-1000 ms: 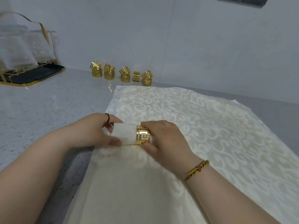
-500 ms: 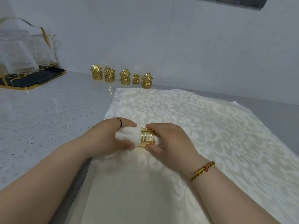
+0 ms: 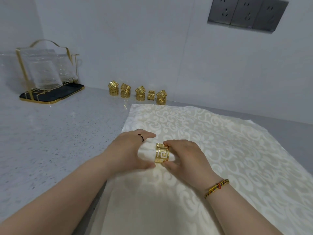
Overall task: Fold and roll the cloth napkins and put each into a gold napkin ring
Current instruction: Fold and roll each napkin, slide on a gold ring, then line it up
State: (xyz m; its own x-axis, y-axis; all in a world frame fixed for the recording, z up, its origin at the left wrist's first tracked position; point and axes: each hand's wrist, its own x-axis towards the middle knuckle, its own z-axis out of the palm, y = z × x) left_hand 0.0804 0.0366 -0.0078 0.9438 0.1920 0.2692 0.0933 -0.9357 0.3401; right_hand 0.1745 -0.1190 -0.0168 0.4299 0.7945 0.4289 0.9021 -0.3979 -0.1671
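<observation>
Our left hand (image 3: 130, 148) curls around the rolled napkin (image 3: 146, 152), thumb under, fingers over; our right hand (image 3: 183, 156) pinches the gold napkin ring (image 3: 161, 153) already seated around the roll — both forearms angled inward, meeting over the patterned cloth (image 3: 220, 150). The roll sits near the cloth's left edge, beside bare speckled counter (image 3: 50, 133); the cloth spreads wide to the right. Along the back wall we count nine spare rings (image 3: 138, 92) — four stacked pairs and one single. A gold rack (image 3: 49, 73) with glasses stands far left, well apart.
</observation>
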